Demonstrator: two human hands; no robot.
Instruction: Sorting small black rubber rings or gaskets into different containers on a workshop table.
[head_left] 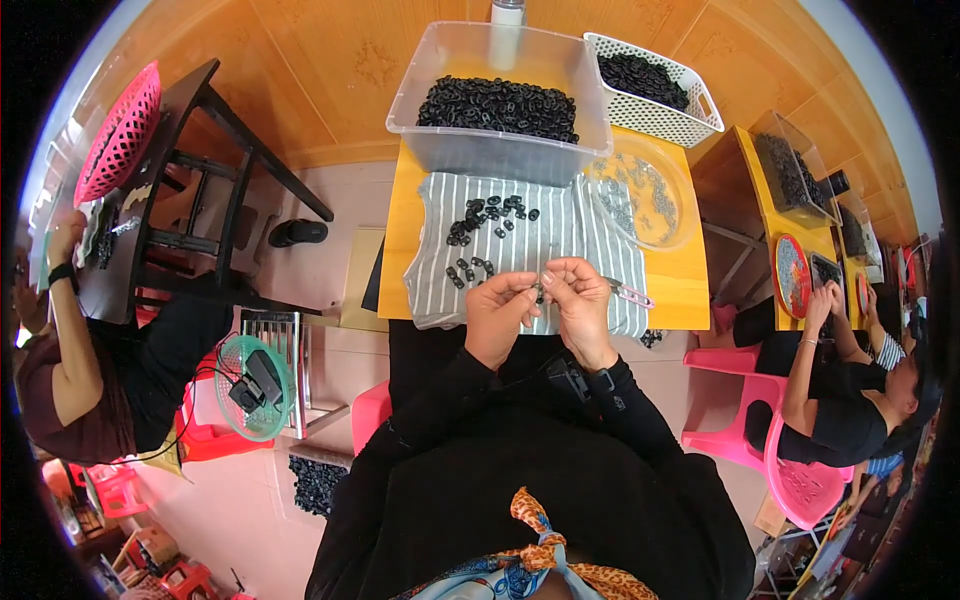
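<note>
My left hand (pixel 502 312) and my right hand (pixel 581 308) meet over the near edge of a striped grey cloth (pixel 440 215). Both are closed in a pinch around a small dark piece (pixel 540 293), mostly hidden by the fingertips. Beyond them, small black oval pieces (pixel 485 212) lie scattered on the cloth, with another few (pixel 468 270) left of my hands. Beside my right hand rests a slim tool with a pinkish end (pixel 632 295), partly covered by the hand.
A clear bin (pixel 500 150) of black pieces stands at the table's back, beside a white basket (pixel 665 125) holding more. A round clear tray (pixel 640 240) of small shiny parts sits right. People work at tables on both sides. A pink chair (pixel 745 385) stands right.
</note>
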